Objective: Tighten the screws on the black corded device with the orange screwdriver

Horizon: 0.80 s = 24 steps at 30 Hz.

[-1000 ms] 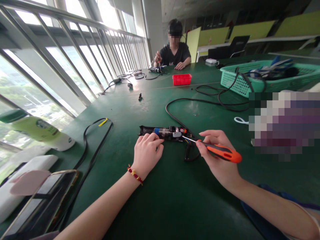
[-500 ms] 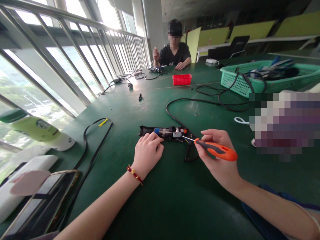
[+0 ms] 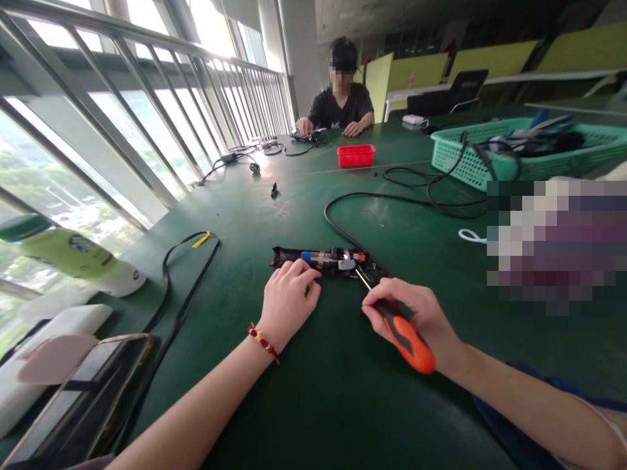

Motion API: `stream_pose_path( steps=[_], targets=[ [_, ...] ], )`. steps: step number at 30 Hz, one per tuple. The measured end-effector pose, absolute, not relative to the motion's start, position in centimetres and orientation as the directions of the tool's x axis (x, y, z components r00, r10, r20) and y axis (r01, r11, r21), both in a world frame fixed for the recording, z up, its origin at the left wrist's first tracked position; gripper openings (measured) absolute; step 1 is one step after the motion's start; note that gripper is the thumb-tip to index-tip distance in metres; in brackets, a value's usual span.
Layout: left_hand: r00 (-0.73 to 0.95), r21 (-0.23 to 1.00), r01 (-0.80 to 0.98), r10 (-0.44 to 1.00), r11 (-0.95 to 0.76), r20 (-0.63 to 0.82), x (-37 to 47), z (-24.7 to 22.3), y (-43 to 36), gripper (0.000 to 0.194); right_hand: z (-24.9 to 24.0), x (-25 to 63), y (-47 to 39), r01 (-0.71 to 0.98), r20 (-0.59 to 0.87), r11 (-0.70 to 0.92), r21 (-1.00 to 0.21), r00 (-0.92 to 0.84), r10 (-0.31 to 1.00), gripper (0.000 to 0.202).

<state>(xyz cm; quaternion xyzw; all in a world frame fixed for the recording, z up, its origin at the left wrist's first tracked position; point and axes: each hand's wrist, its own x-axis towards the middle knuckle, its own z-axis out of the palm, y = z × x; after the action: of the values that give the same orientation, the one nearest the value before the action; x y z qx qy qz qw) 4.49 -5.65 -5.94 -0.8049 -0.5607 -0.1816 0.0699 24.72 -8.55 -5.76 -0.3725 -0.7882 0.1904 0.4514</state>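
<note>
An opened black electric device (image 3: 330, 259) lies flat, with wires, a blue band and a grey block showing in its casing. My left hand (image 3: 290, 292) rests on its near edge, fingers curled over the casing and holding it against the table. In my right hand (image 3: 420, 310) is a screwdriver (image 3: 410, 344) with an orange and dark grey handle. Its metal shaft slants up and left, and the tip meets the device beside the grey block. Whether the tip sits on a screw is too small to tell. My right fingers partly cover the device's right end.
A black cord (image 3: 337, 205) loops behind the device toward a green basket (image 3: 458, 160). Farther back are a red tray (image 3: 356, 156) and a seated person (image 3: 341, 104). On the left lie a bottle (image 3: 73, 254), a strap (image 3: 189, 287) and a phone (image 3: 83, 405).
My right hand has swung down and toward me, so the screwdriver is steeper, its handle lower and nearer. My left hand stays put. Across the table, the person's raised hand has come down.
</note>
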Motion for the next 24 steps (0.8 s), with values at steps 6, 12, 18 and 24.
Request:
stream_pose_path(
  steps=[6,12,18,24],
  targets=[
    [0.31,0.085,0.927,0.871,-0.366,0.381,4.4,-6.1,-5.6,0.022,-5.9,24.2,-8.8,0.373,0.36,0.831,-0.412,-0.772,0.524,0.006],
    [0.413,0.011,0.863,0.718,-0.506,0.56,4.5,-5.6,-6.0,0.021,-6.2,24.3,-8.6,0.389,0.314,0.792,-0.471,-0.765,0.562,0.009],
    [0.401,0.016,0.876,0.747,-0.482,0.53,4.4,-5.8,-5.4,0.041,-6.5,24.3,-8.6,0.368,0.327,0.782,-0.503,-0.756,0.567,0.008],
    [0.319,-0.027,0.939,0.838,-0.343,0.443,4.4,-5.8,-5.1,0.041,-6.5,24.3,-8.5,0.382,0.305,0.771,-0.51,-0.757,0.577,0.008]
  ],
)
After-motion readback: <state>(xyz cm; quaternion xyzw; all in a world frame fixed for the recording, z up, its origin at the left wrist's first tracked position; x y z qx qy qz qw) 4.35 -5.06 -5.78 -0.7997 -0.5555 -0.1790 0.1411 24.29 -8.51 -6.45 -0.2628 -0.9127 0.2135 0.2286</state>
